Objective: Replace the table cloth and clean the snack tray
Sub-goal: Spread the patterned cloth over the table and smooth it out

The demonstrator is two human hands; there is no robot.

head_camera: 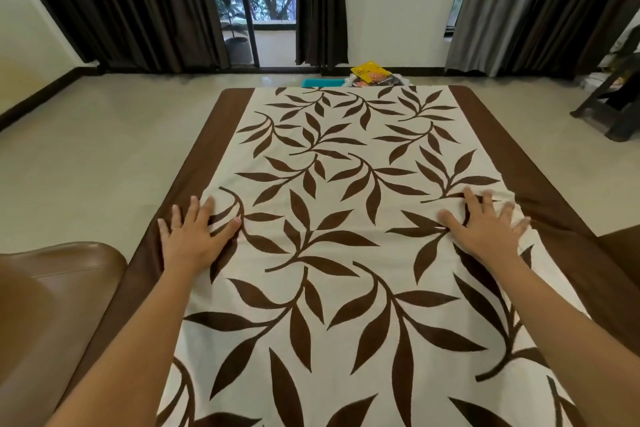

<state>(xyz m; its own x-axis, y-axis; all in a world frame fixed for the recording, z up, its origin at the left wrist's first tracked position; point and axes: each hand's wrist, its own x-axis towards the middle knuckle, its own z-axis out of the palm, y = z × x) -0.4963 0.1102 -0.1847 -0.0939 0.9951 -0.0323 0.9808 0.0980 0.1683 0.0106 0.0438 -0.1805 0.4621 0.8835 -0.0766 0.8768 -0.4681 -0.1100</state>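
Observation:
A cream table cloth [332,184] with brown leaf print and brown side borders lies spread over the table. My left hand [194,236] presses flat on its left side, fingers spread, at the edge of the brown border. My right hand [485,229] presses flat on the right side, fingers spread, where the cloth is slightly wrinkled. Beyond the table's far edge a teal tray [322,82] peeks out on the floor, with yellow and dark snack packets [372,74] beside it.
A brown leather seat [45,305] stands at the left, another brown seat [623,246] at the right edge. A dark wooden stool [613,104] is at the far right. Dark curtains [131,3] and a glass door line the back wall. Tiled floor surrounds the table.

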